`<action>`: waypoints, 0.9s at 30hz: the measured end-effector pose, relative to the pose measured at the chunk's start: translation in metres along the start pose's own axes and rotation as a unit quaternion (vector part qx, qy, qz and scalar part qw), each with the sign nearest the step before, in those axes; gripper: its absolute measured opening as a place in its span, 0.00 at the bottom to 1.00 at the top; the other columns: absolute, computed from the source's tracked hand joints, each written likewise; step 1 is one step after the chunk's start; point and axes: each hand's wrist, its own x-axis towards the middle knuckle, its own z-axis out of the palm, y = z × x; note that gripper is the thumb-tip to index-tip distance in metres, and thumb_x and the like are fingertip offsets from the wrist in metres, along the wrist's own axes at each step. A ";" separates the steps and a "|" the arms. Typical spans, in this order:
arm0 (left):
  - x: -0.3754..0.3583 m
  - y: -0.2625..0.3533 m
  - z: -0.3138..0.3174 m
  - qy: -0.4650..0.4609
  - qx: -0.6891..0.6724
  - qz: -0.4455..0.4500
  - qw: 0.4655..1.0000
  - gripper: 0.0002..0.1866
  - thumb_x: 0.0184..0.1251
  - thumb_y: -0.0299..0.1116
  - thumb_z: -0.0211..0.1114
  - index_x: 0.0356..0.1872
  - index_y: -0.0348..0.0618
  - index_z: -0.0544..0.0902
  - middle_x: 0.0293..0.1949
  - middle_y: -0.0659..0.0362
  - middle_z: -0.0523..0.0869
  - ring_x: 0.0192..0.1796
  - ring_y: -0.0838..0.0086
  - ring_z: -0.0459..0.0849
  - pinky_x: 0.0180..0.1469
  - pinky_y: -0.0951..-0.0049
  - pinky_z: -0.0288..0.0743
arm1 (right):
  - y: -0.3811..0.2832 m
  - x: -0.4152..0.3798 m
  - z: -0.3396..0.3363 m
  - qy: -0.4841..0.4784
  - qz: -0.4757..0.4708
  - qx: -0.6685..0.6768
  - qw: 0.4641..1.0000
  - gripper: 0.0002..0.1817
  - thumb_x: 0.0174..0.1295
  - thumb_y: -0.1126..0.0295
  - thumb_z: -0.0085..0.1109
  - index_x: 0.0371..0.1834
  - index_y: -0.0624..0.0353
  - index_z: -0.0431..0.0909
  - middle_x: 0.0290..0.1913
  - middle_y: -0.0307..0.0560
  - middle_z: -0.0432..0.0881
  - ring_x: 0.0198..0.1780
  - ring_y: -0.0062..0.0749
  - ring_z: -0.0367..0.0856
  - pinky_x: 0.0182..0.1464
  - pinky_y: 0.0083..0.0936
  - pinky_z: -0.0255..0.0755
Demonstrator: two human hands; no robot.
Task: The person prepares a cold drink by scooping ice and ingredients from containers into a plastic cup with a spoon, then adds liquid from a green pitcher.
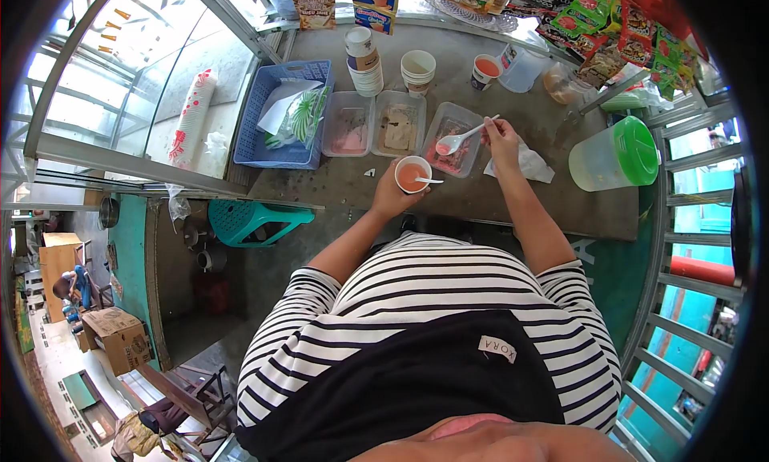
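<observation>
My left hand is wrapped round a paper cup of orange-pink drink, with a small white spoon standing in it. In my right hand is the handle of a larger white spoon. Its bowl carries something pinkish over a clear plastic tub of red-pink pieces. Beside that tub stand a second tub of beige-brown contents and a third tub with pink contents. A crumpled white wrapper or tissue lies under my right forearm.
Stacked paper cups, a shorter cup stack and a filled cup stand farther back. At left is a blue basket with packets; at right, a green-lidded plastic container. Hanging sachets overhang the back right. A teal stool stands below.
</observation>
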 end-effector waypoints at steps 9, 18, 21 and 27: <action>-0.001 0.002 0.001 0.016 0.000 0.008 1.000 0.37 0.50 0.40 0.83 0.60 0.39 0.75 0.55 0.51 0.81 0.57 0.60 0.82 0.61 0.63 0.74 | -0.027 -0.042 0.046 -0.090 -0.116 -0.045 0.988 0.10 0.70 0.68 0.65 0.36 0.62 0.78 0.25 0.35 0.81 0.23 0.14 0.75 0.26 0.16 0.67; -0.001 0.000 0.002 0.016 -0.040 -0.009 0.999 0.38 0.49 0.37 0.83 0.61 0.40 0.75 0.56 0.52 0.81 0.58 0.61 0.82 0.62 0.63 0.74 | -0.017 -0.036 0.044 -0.081 -0.121 -0.080 0.986 0.10 0.69 0.68 0.66 0.34 0.62 0.78 0.25 0.35 0.81 0.24 0.13 0.76 0.26 0.16 0.67; -0.002 0.000 0.003 0.020 -0.052 -0.009 0.998 0.37 0.49 0.37 0.83 0.61 0.40 0.75 0.56 0.52 0.81 0.59 0.61 0.82 0.62 0.63 0.73 | -0.022 -0.039 0.045 -0.090 -0.125 -0.102 0.983 0.10 0.68 0.68 0.66 0.33 0.62 0.78 0.24 0.35 0.81 0.24 0.12 0.75 0.26 0.16 0.67; -0.001 -0.001 0.002 0.009 -0.013 0.001 1.000 0.38 0.48 0.38 0.83 0.61 0.40 0.76 0.56 0.51 0.81 0.59 0.59 0.82 0.62 0.62 0.73 | -0.026 -0.045 0.051 -0.115 -0.133 -0.104 0.979 0.10 0.68 0.68 0.67 0.33 0.62 0.78 0.25 0.35 0.81 0.23 0.13 0.76 0.26 0.15 0.68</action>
